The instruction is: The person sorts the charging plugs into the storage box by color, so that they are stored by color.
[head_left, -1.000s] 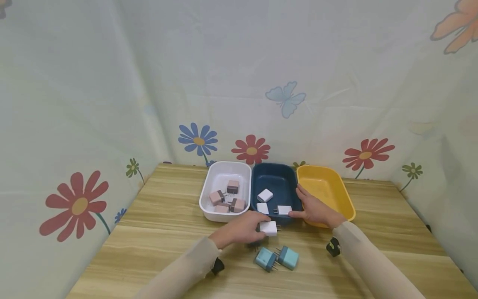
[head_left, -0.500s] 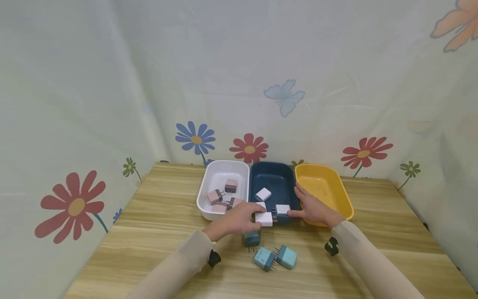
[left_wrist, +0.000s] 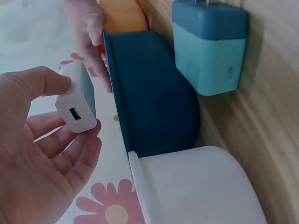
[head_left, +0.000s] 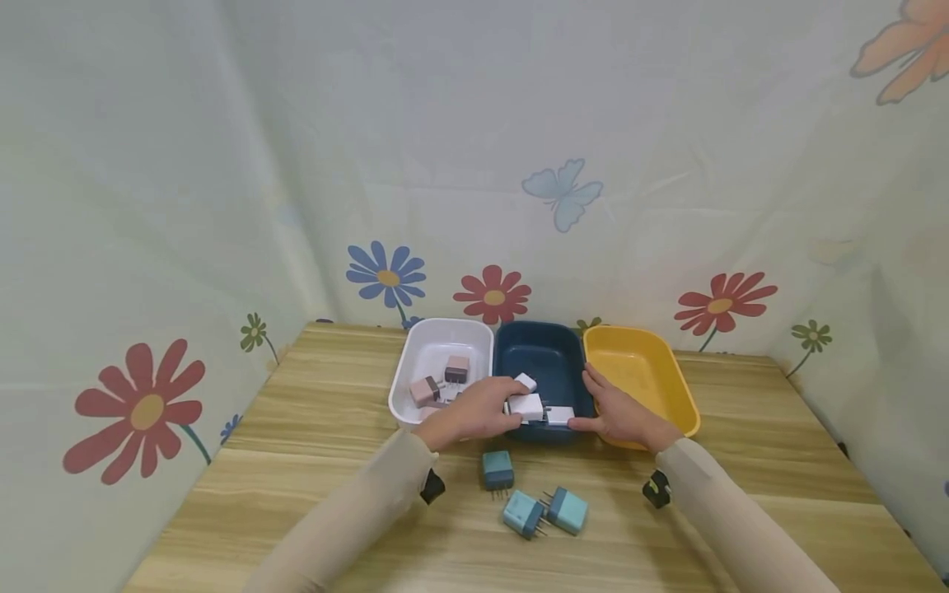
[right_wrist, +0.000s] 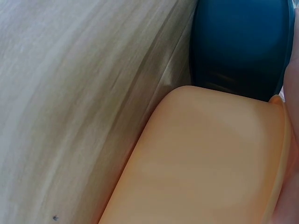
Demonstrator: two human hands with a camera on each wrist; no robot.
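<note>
Since the earlier frame, one white plug [head_left: 526, 408] has travelled up from the table [head_left: 296, 461] to the near end of the dark blue bin [head_left: 541, 354], where it hangs above the rim. The left hand [head_left: 478, 408] has its thumb and fingers clamped on it, its port showing in the left wrist view. Another white plug [head_left: 559, 416] lies in that bin beside the right hand's [head_left: 628, 417] thumb; contact cannot be told. That hand's fingers lie straight, apart from the thumb, by the yellow bin's [head_left: 641, 366] rim. Pink plugs [head_left: 457, 368] sit in the white bin [head_left: 441, 339]. All three bins stand toward the table's far edge; three teal plugs [head_left: 497, 469] lie nearer its front.
</note>
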